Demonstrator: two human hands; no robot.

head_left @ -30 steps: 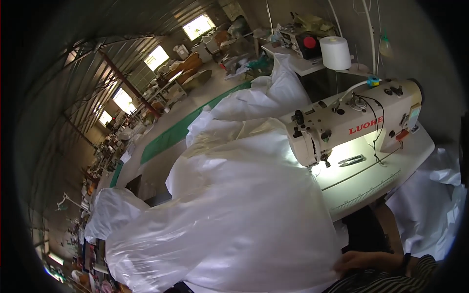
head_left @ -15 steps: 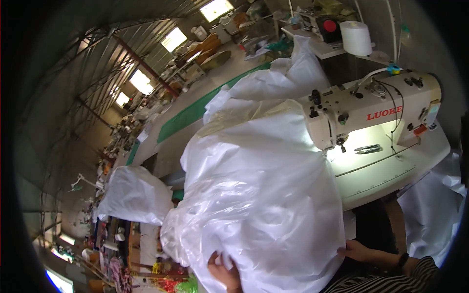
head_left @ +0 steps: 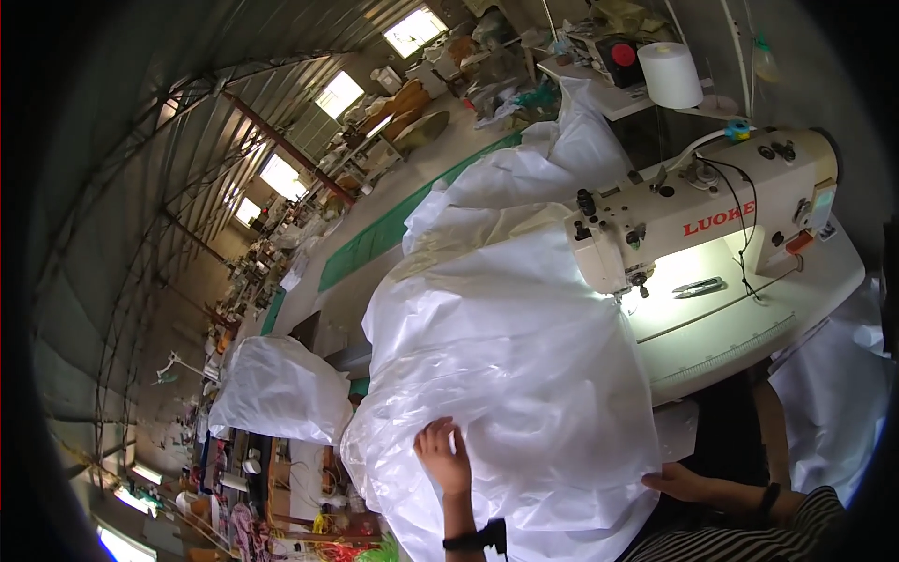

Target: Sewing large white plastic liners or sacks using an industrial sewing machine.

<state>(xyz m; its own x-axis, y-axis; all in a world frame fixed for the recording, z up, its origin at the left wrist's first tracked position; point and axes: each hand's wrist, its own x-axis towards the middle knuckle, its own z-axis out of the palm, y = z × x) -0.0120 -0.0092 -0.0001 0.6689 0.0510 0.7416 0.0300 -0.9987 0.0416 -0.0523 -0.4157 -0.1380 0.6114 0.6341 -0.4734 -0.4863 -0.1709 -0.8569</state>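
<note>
A large sheet of white, shiny plastic-like material (head_left: 524,375) spreads in folds over the sewing machine's bed and down toward me. Its right edge runs under the needle area of the white sewing machine (head_left: 721,220), where a lamp glows. My left hand (head_left: 443,456) rests on the sheet near its lower middle, fingers stretched and slightly bent, holding nothing. At the lower right edge of the sheet, my right hand (head_left: 676,482) pinches the material between thumb and fingers. Small metal thread snips (head_left: 699,288) lie on the machine bed, right of the needle.
A white thread cone (head_left: 670,75) stands behind the machine. More white material (head_left: 833,403) hangs at the right, and a bulging white piece (head_left: 278,389) sits at the left. A green strip (head_left: 412,215) lies along the long table beyond. Cluttered benches line the far left.
My left hand has moved forward and up over the sheet, its fingers straighter, and its wristband now shows. The right hand keeps hold of the edge. The view has shifted slightly.
</note>
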